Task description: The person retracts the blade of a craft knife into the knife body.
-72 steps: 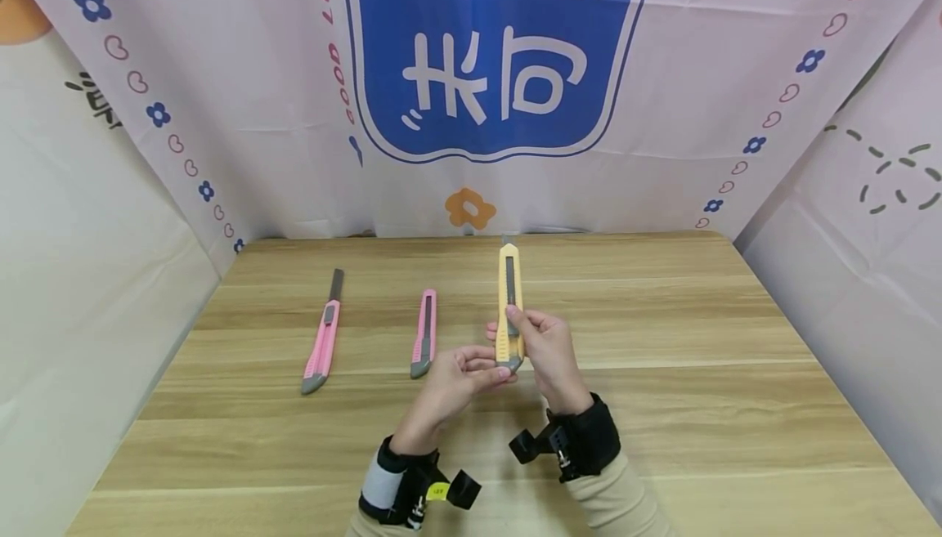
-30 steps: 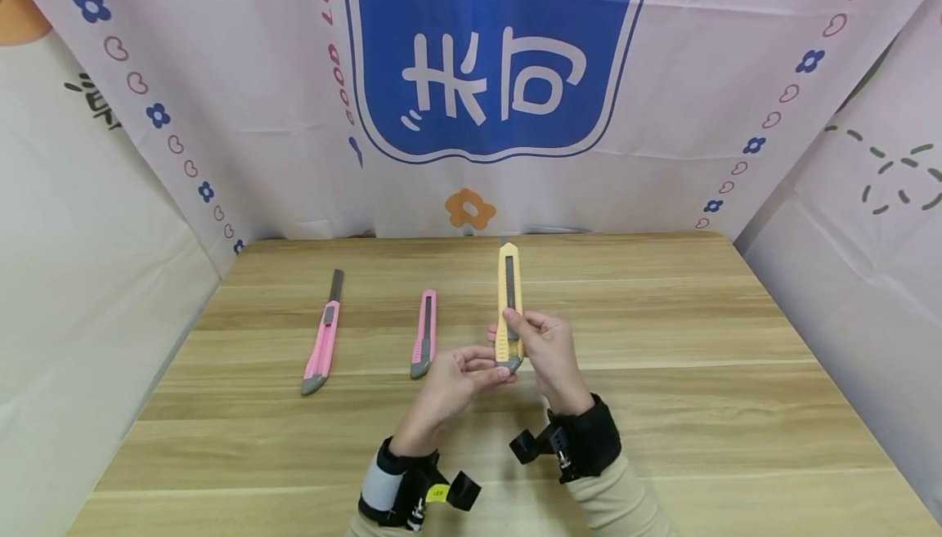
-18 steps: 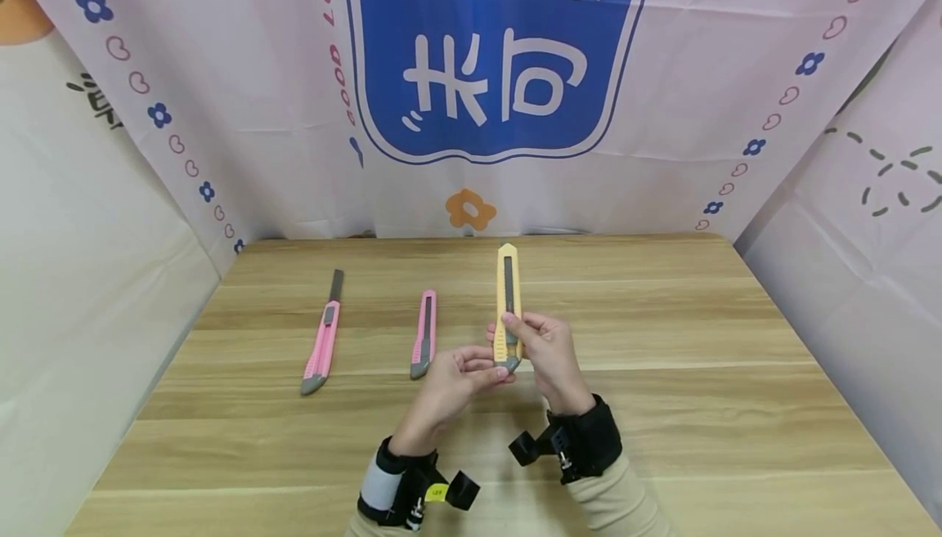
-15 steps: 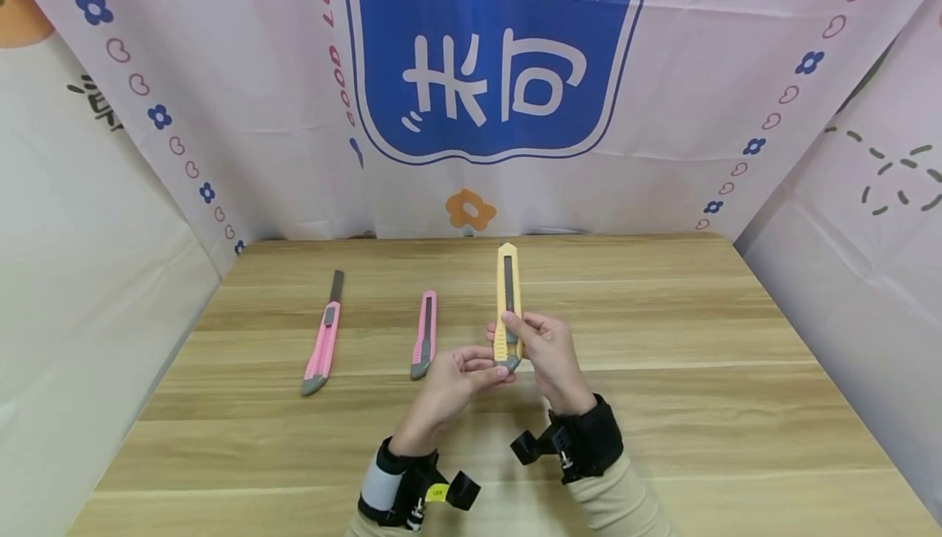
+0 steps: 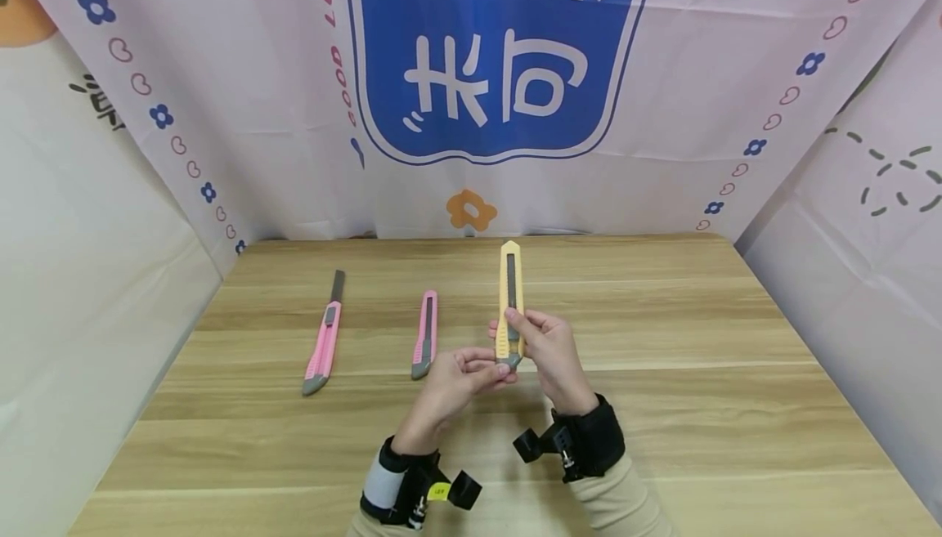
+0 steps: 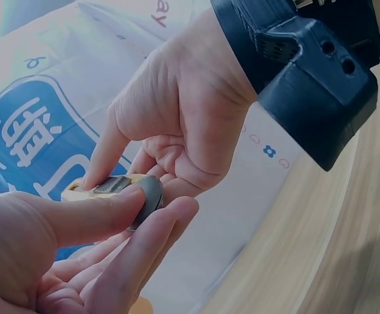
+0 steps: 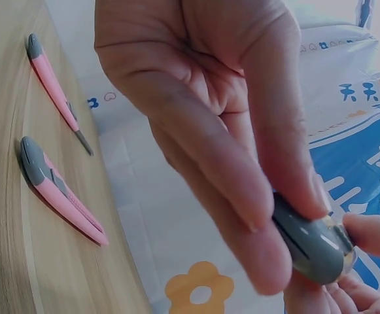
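Note:
A yellow utility knife point(image 5: 509, 296) with a grey slider and grey end cap is held above the wooden table point(image 5: 662, 373), pointing away from me. My right hand point(image 5: 546, 349) grips its lower body, thumb on the slider. My left hand point(image 5: 459, 382) pinches the grey end cap point(image 6: 147, 196) between thumb and fingers; the same grey end cap point(image 7: 314, 245) fills the right wrist view. No blade shows past the knife's tip.
Two pink utility knives lie on the table to the left: a longer one point(image 5: 324, 342) with its blade extended, and a shorter one point(image 5: 423, 333) with no blade showing. A printed cloth backdrop point(image 5: 478, 71) walls in the table at back and sides.
The small blade tip that showed beyond the yellow knife's front end has gone from sight. Both hands stay in nearly the same place.

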Motion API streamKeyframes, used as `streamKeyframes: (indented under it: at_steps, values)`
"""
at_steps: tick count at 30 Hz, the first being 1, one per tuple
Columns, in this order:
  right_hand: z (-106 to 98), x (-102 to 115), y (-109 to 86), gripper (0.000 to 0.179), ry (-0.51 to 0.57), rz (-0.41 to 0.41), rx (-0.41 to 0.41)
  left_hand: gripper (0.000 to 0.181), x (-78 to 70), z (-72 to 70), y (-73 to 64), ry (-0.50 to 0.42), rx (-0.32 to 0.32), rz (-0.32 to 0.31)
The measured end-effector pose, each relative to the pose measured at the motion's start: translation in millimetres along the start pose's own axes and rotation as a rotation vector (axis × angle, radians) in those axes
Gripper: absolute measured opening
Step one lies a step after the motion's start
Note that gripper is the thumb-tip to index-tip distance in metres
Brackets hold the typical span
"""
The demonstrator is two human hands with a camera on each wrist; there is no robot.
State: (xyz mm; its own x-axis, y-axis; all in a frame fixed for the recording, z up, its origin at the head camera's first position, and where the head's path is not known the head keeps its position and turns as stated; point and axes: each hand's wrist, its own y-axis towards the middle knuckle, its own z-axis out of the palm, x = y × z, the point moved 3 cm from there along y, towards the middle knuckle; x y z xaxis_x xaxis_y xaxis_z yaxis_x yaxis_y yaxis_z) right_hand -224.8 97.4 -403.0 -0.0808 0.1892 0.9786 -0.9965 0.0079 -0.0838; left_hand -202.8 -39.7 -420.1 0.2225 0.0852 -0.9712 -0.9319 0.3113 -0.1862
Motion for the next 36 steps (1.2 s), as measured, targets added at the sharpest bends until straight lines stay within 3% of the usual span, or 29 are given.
streamKeyframes:
  at_steps: [17,28,36]
  values:
    - [0.4,-2.5,2.5,0.044,0.008,0.033,-0.016,0.028,-1.5,0.1,-1.0,-0.006,-0.018,-0.003]
    - [-0.5,0.1,0.5,0.037,0.026,-0.06,-0.031,0.029,-2.6,1.5,-2.6,0.014,0.006,-0.013]
    - [-0.4,-0.3,1.3,0.034,0.02,-0.073,-0.035,0.027,-2.0,0.8,-2.1,0.02,0.0,-0.008]
